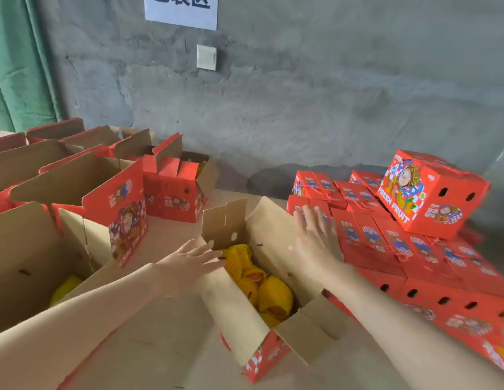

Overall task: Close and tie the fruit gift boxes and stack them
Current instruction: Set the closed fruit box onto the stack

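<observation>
Left hand: fingers are lying straight and close together, their tips reaching the left rim of the open gift box; motion blur is hiding whether they touch it. Right hand: fingers are spreading apart, gripping nothing, hovering at the box's raised right flap.

The box is sitting between both forearms on the table, showing fruit in yellow foam netting.

Just right, a stack of closed boxes is carrying a tilted closed box reading "FRESH FRUIT" beside a cartoon figure.

To the left, more open boxes are standing with flaps up.

On the grey wall, a white sign is showing blue characters cut by the frame edge, above a wall switch; a green curtain is hanging far left.
</observation>
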Tool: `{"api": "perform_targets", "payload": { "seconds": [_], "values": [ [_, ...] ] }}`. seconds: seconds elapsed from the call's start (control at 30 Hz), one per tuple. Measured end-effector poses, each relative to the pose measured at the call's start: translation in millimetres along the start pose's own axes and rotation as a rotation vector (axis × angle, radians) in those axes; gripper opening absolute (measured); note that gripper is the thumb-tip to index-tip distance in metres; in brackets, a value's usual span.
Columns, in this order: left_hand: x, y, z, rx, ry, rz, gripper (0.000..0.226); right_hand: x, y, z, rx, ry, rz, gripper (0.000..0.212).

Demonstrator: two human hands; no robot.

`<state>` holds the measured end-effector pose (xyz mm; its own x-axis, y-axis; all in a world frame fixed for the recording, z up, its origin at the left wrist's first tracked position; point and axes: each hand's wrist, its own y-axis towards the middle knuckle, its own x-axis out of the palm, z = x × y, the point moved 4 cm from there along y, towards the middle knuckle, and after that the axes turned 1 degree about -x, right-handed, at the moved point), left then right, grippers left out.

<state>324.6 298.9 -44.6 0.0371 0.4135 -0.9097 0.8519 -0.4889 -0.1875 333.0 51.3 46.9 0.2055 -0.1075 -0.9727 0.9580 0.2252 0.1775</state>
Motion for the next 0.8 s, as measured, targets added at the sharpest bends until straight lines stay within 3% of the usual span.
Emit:
{"api": "perform_targets", "payload": {
  "seconds": [0.03, 0.07, 0.17, 0.2, 0.33, 0.43, 0.57, 0.63, 0.73, 0.8],
  "values": [
    [-1, 8, 3, -0.014, 0.008, -0.021, 0.077, 0, -14, -22, -0.065, 0.070, 0.082, 0.053],
    [-3, 15, 5, -0.038, -0.010, -0.033, 0.071, 8, -26, -43, -0.080, 0.179, 0.024, 0.051],
    [-4, 32, 7, -0.100, -0.108, -0.016, 0.050, 69, -64, -90, -0.070, 0.279, -0.481, 0.050],
    [-5, 36, 8, -0.122, -0.123, -0.005, 0.044, 81, -69, -96, -0.081, 0.249, -0.510, 0.041],
    [-6, 35, 22, -0.135, -0.044, 0.025, 0.038, 83, -81, -70, -0.113, 0.229, -0.340, 0.029],
    [-10, 13, 52, -0.065, -0.120, 0.162, 0.043, 78, -103, -33, -0.176, 0.222, -0.406, 0.022],
    [-8, -37, 89, -0.024, -0.323, 0.204, 0.054, 73, -154, 12, -0.288, 0.247, -0.435, 0.017],
    [-14, -64, 114, 0.048, -0.353, 0.375, 0.048, 74, -186, 30, -0.325, 0.248, -0.459, 0.021],
    [-35, -97, 165, 0.114, -0.379, 0.629, 0.065, 71, -230, 57, -0.331, 0.285, -0.474, 0.020],
    [-44, -107, 198, 0.052, -0.465, 0.564, 0.078, 67, -257, 74, -0.316, 0.286, -0.458, 0.021]
  ]
}}
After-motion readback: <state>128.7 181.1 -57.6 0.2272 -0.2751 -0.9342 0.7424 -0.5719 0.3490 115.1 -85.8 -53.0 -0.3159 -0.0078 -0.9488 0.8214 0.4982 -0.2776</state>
